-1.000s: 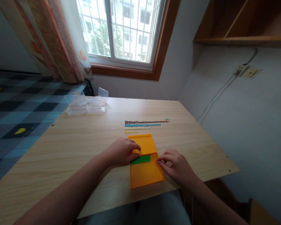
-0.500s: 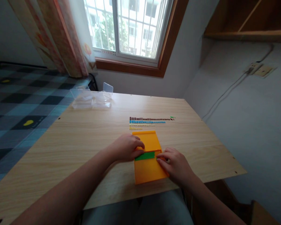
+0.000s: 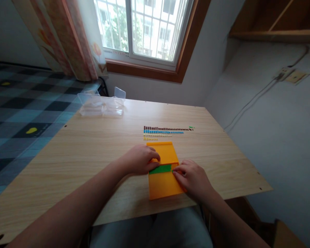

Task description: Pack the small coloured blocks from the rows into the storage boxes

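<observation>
An orange box (image 3: 163,182) lies flat on the wooden table (image 3: 93,151), its orange sliding lid (image 3: 165,153) pushed part way back. A green strip (image 3: 160,169) shows in the gap between lid and box. My left hand (image 3: 142,159) rests on the lid's left side, fingers curled over its near edge. My right hand (image 3: 192,179) lies on the box's right edge, fingertips pinched at the right end of the green strip. Beyond the box lie rows of small beads (image 3: 165,131) in brown, blue and yellow.
Clear plastic containers (image 3: 101,103) stand at the table's far left corner, by a checked bed cover (image 3: 23,113). A window and a curtain are behind, a grey wall with a cable runs along the right, and the table's near edge is at my lap.
My right hand has moved left onto the box's right edge and now touches the green strip. The left hand stays on the lid. The view has shifted slightly.
</observation>
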